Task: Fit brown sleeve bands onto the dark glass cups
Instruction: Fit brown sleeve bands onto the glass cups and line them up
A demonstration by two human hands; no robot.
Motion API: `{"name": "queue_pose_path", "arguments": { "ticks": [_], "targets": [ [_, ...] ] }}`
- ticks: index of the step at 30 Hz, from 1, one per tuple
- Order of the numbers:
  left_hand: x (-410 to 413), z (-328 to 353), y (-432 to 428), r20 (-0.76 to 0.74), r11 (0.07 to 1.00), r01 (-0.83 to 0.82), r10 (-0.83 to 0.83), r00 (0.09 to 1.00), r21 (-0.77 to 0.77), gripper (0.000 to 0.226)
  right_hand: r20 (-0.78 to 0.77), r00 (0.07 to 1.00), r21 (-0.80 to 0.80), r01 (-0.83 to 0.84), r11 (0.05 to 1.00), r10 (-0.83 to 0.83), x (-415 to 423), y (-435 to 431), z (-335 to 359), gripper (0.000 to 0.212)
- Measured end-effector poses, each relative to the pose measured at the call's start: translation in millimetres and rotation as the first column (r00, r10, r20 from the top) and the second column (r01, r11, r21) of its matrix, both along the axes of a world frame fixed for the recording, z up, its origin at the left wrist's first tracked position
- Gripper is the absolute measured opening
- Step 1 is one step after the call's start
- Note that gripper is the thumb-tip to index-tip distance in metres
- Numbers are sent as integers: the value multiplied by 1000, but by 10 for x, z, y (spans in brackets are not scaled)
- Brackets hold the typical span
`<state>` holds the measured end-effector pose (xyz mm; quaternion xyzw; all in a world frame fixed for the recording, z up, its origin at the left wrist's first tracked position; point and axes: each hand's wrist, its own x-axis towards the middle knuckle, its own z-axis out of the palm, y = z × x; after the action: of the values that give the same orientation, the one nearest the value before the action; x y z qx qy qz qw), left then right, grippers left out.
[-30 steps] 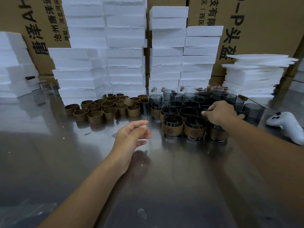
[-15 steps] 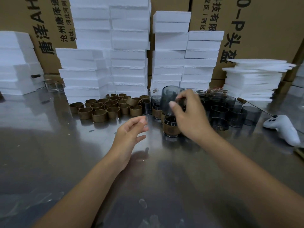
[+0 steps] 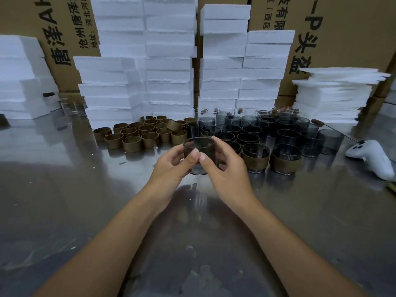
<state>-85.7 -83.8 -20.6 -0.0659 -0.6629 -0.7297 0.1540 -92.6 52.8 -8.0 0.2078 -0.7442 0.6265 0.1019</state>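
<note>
Both grips are clenched on one dark glass cup, held upright at the middle of the steel table. The left grip curls round its left side and the right grip round its right side, with the two thumbs meeting on the near wall. This cup carries no band.

Just beyond it to the right stand two banded cups, and behind them a dense group of bare dark cups reaches to the far edge. To the far left of the held cup sits a cluster of loose brown sleeve bands, one tilted on top of the others.

White foam blocks are stacked along the far side in front of cardboard boxes. A white controller lies at the right.
</note>
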Motion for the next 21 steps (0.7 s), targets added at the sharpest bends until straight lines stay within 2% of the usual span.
{"name": "queue_pose_path", "arguments": {
  "ticks": [8, 13, 17, 21],
  "targets": [
    [32, 9, 20, 57, 999, 37, -36, 998, -13, 60, 33, 995, 90, -95, 991, 92, -12, -7, -140, 86],
    [48, 37, 63, 46, 999, 46, -45, 998, -12, 63, 42, 994, 6, -99, 995, 99, -68, -43, -165, 57],
    [51, 42, 97, 46, 998, 28, -25, 999, -57, 55, 67, 994, -10, -82, 997, 83, -94, -66, -195, 52],
    [67, 69, 92, 33, 985, -104, 109, 993, -137, 54, 75, 997, -29, -24, 999, 27, -151, -65, -205, 58]
  ]
}}
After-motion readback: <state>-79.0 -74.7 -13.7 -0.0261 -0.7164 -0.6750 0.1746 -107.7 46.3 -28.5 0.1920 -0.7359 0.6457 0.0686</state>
